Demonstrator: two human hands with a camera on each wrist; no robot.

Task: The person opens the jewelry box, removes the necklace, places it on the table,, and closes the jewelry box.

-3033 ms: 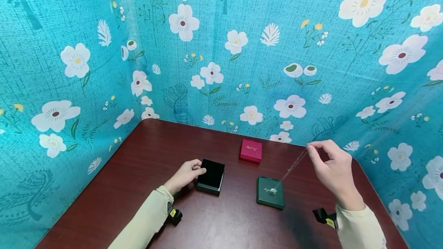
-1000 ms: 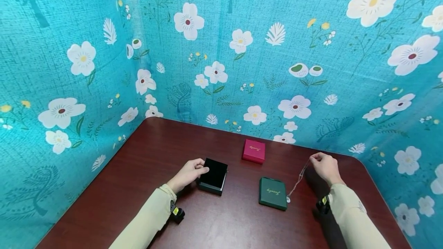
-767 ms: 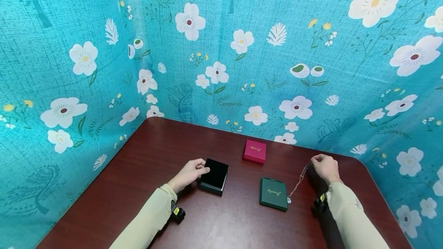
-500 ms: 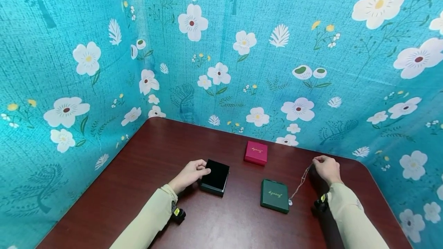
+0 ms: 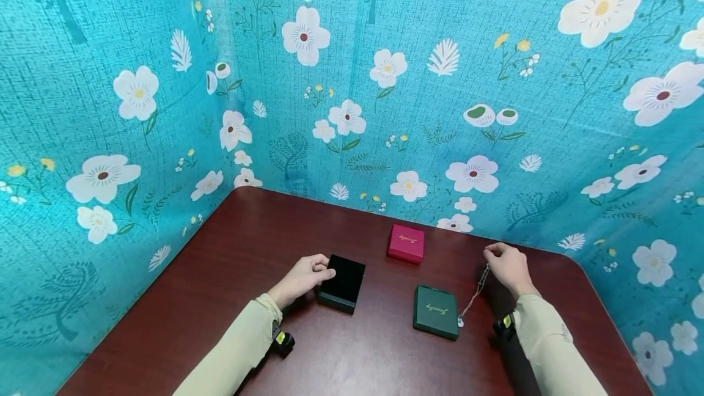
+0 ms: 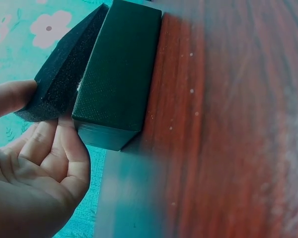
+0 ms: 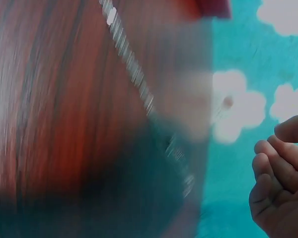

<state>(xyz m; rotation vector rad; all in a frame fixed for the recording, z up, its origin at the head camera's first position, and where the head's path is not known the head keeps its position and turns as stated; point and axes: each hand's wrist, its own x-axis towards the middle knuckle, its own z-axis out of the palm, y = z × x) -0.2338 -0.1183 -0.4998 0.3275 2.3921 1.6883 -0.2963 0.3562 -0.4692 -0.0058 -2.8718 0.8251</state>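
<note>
My left hand (image 5: 299, 280) (image 6: 37, 168) pinches a black pad (image 5: 346, 277) (image 6: 64, 72) between thumb and fingers. The pad is tilted up against a dark green box (image 5: 337, 303) (image 6: 121, 64); the box's inside is hidden. My right hand (image 5: 508, 271) (image 7: 285, 178) hovers over the table's right part, fingers loosely bent and holding nothing. Just below its fingertips a thin silver chain (image 5: 477, 292) (image 7: 134, 72) stretches toward a small white pendant (image 5: 461, 322). The pendant lies at the right edge of a green lid (image 5: 436, 309) with gold lettering.
A red box (image 5: 406, 243) (image 7: 216, 7) with gold lettering sits near the back edge of the brown table (image 5: 275, 231). Blue flowered cloth (image 5: 352, 78) hangs behind the table and along its sides.
My right hand has carried the chain's end right and down from above the green lid, then let go of it and shifted slightly left. The left hand keeps its pinch on the pad.
</note>
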